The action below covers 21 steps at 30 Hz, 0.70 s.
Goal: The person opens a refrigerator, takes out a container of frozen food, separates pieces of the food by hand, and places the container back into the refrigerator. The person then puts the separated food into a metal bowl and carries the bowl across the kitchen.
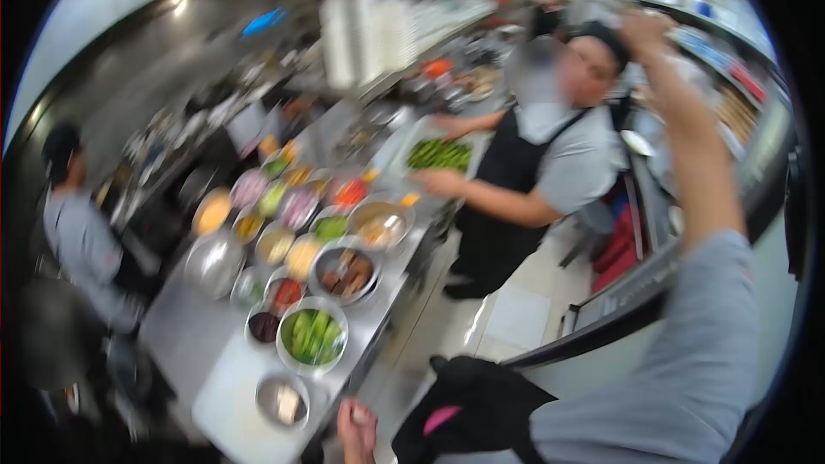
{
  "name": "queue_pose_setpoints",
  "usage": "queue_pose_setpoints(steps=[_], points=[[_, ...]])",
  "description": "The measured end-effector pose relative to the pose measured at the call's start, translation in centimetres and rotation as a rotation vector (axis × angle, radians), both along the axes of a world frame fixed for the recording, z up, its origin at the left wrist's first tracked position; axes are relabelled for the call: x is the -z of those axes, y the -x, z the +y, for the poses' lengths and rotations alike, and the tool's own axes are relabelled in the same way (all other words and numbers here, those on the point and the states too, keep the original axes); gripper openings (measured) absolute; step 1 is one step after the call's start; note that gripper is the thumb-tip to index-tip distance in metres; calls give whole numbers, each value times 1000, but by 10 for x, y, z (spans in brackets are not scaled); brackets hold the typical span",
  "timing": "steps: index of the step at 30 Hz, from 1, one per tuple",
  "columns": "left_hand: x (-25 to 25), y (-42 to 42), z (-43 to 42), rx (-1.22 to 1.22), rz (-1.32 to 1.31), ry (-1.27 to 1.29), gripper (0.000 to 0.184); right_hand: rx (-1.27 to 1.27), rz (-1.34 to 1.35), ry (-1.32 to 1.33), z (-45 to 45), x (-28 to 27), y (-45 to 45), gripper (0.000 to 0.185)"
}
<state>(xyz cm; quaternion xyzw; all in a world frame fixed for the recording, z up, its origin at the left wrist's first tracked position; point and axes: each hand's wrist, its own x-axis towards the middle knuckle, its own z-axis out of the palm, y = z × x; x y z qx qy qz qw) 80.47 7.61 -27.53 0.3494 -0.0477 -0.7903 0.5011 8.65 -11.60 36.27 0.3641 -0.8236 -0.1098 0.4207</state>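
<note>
My left hand point(357, 426) is low, beside the near edge of the steel counter point(172, 335). Its fingers are curled closed, and what they hold, if anything, is hidden. Nearest to it is a metal bowl point(282, 402) with pale pieces inside, on a white cutting board point(228, 408). Beyond stands a bowl of green vegetable pieces point(312, 337), then a bowl of brown chunks point(345, 273). My right arm reaches up high on the right side, with my right hand point(646, 32) raised near a shelf point(730, 69). Blur hides its fingers.
A co-worker in a black apron point(490, 198) holds a tray of green vegetables point(440, 155) at the counter's far end. Another person point(82, 232) stands across the counter on the left. Several ingredient bowls crowd the counter. Tiled floor point(447, 314) lies between counter and right-hand units.
</note>
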Motion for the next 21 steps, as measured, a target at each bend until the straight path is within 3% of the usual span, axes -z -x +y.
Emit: queue_pose_setpoints(steps=[2,4,5,6,7,10,13,15,16,17,18,19,20,21], points=[[-27,0,-1,37,4,26,15,38,42,-14,32,-20,24,61],[-43,-9,1,46,-78,163,21,160,99,-90,29,-13,5,72],[-53,-15,-3,69,-116,224,23,-46,254,-87,-1,1,14,48],[-70,-25,1,54,-168,220,24,-344,74,229,-33,14,-10,55],[-86,-27,-3,49,-213,233,24,-472,31,301,-53,27,-29,54],[-122,-57,-11,-20,-369,241,20,-645,-80,337,-112,93,-87,49],[-134,-98,-18,-132,-622,230,9,-877,-330,568,-134,175,-169,46],[-132,-126,-30,-308,-646,301,12,-1049,-694,693,-87,246,-254,43],[-139,-129,-30,-313,-573,282,20,-1361,-523,716,-66,311,-261,34],[-152,-125,-38,-293,-486,276,28,-1562,-1112,734,-1,358,-324,25],[-161,-116,-44,-162,-540,308,33,-1331,-1093,749,75,371,-378,17],[-164,-97,-50,10,-563,361,38,-1406,-1046,635,122,421,-382,16],[-160,-69,-59,199,-533,444,42,-1384,-1333,650,171,476,-397,19],[-176,-32,-55,403,-540,460,45,-1035,-1467,646,227,502,-421,27]])
